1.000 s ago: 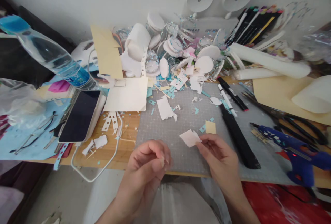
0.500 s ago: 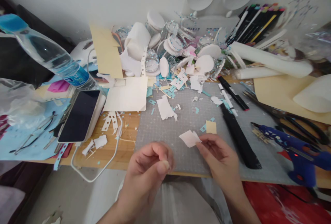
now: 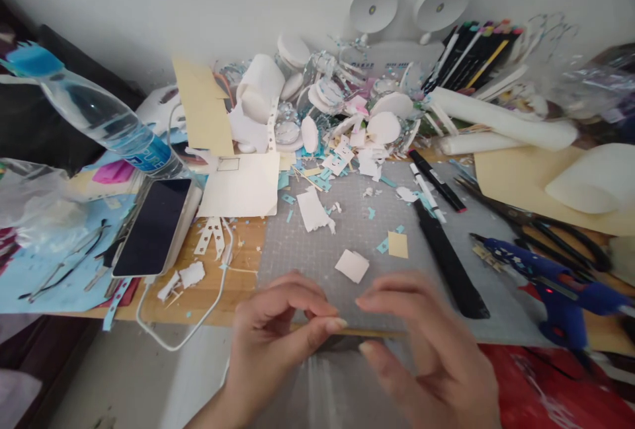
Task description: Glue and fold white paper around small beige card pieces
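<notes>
My left hand (image 3: 285, 330) is closed in a pinch, thumb against forefinger, over the front edge of the table. Whatever lies between those fingertips is too small or hidden to make out. Facing it, my right hand (image 3: 426, 350) is open, slightly blurred, with a gap between thumb and fingers and nothing in it. A small white piece of paper (image 3: 352, 266) lies on the grey cutting mat (image 3: 307, 257) just beyond both hands. To its right is a small yellow paper square (image 3: 397, 244), touching light-blue scraps. Farther back lies a torn white paper piece (image 3: 313, 209).
At right lie a black sheath-like strip (image 3: 451, 264), a blue glue gun (image 3: 550, 277), scissors (image 3: 555, 231) and markers (image 3: 436, 181). A phone (image 3: 153, 227) with a white cable and a tilted water bottle (image 3: 106, 118) are at left. White discs and scraps (image 3: 384, 128) pile up behind.
My right hand has let go of the small white paper, which now lies on the mat, and has moved back towards me with fingers apart. My left hand stays pinched. The view has shifted slightly.
</notes>
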### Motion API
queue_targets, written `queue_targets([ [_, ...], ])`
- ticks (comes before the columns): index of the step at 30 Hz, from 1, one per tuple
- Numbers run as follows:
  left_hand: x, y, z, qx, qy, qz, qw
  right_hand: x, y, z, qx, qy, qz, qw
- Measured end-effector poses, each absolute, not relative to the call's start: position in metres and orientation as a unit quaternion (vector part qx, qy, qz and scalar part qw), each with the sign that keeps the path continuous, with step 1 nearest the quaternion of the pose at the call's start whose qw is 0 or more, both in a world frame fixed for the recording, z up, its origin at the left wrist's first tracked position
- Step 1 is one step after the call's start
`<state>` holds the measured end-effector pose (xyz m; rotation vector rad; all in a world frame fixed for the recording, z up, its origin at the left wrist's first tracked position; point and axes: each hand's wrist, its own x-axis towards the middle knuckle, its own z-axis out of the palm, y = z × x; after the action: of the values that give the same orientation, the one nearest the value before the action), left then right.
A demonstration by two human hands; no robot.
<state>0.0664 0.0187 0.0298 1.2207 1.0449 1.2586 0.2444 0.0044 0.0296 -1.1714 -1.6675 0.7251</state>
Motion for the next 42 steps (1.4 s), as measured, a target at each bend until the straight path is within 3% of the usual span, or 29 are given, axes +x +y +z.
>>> queue_targets([
  [8,0.059,0.013,0.034,0.636,0.396,0.509,0.424,0.236,0.003,0.04,-0.436,-0.704,0.34,0.445],
  [17,0.055,0.013,0.043,0.76,0.359,0.449,0.301,0.241,-0.003,0.044,-0.434,-0.736,0.304,0.422],
  [24,0.032,0.009,0.037,0.75,0.368,0.429,0.344,0.271,-0.004,0.039,-0.456,-0.707,0.391,0.374],
  [35,0.039,-0.004,0.022,0.631,0.475,0.38,0.481,0.276,0.026,-0.021,-0.565,-0.713,0.222,0.351],
  [42,0.046,0.0,0.014,0.498,0.479,0.411,0.596,0.266,0.032,-0.04,-0.57,-0.732,0.201,0.314],
])
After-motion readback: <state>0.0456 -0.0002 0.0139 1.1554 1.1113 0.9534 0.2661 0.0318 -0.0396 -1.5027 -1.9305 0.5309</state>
